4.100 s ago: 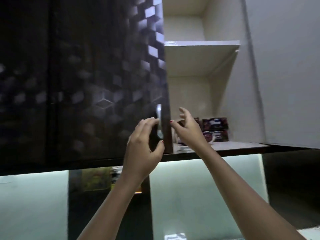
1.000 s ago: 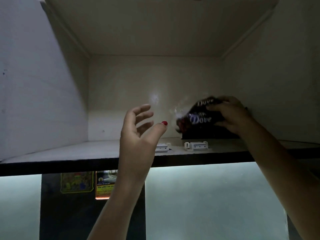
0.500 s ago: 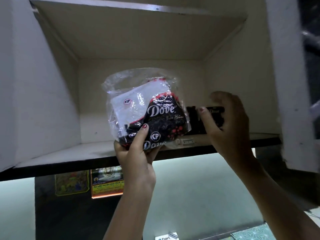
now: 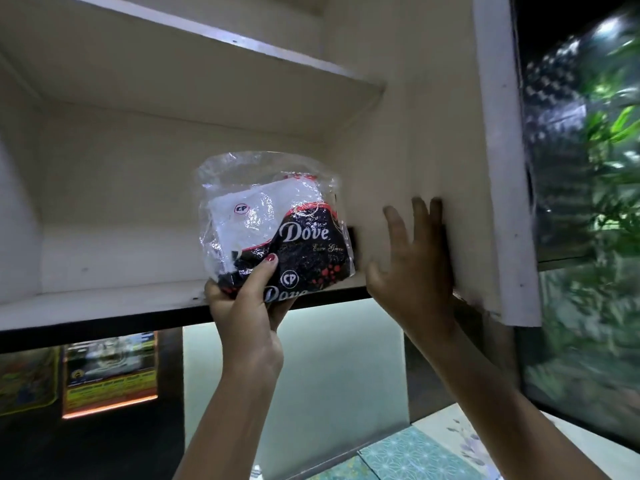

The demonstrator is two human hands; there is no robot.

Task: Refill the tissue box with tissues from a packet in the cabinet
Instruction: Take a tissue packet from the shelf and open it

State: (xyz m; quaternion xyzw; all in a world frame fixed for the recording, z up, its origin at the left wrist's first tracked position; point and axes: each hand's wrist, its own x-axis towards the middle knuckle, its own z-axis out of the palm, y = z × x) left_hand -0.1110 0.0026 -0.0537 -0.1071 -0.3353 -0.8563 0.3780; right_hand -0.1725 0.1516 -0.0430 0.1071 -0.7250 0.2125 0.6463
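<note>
**Tissue packet held at the open cabinet**

The wall cabinet [image 4: 138, 188] stands open, its white door [image 4: 450, 133] swung out at the right. The right hand [image 4: 412, 268] lies flat against the door's inner face, fingers spread, gripping nothing. The left hand [image 4: 242, 306] is closed around the lower end of the tissue packet [image 4: 277, 226], holding it upright just before the bottom shelf [image 4: 104, 303].
</note>
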